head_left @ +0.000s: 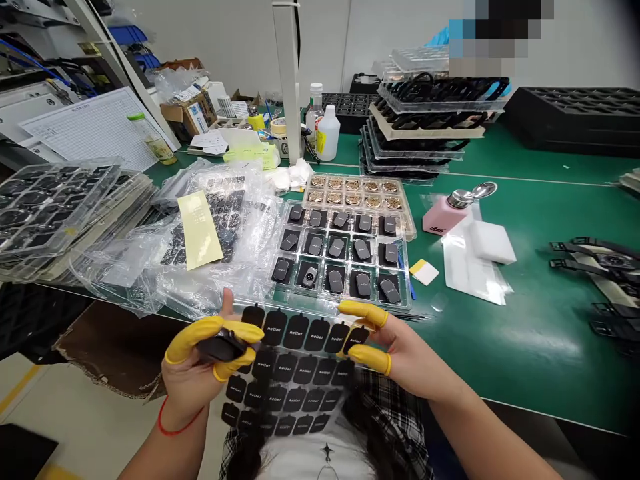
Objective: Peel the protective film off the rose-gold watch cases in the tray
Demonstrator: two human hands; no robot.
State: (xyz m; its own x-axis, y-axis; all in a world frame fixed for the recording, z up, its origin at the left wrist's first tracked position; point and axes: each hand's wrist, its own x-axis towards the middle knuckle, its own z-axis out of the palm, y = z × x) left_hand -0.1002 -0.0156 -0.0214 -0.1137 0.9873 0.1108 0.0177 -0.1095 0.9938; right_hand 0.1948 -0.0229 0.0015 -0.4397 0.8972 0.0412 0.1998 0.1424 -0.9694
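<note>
Yellow finger cots cover fingers on both hands. My left hand (200, 360) is closed around a black watch case (223, 345), with its fingertips at the left edge of a clear sheet of black "hello!" stickers (296, 331). At the sheet's upper right corner, my right hand (390, 343) pinches it between thumb and finger. The sheet hangs tilted in front of my body, its rows of stickers facing me. Just beyond it lies a clear compartment tray (326, 261) of watch cases, most bearing a "hello!" film; one shows its sensor side.
Behind that tray sits another with gold-coloured round parts (353, 185). Plastic bags (250, 233) and a yellow paper strip (200, 230) lie left. A pink pump bottle (445, 215), white pad (493, 241) and watches with straps (610, 260) are right. Stacked trays (410, 150) stand behind.
</note>
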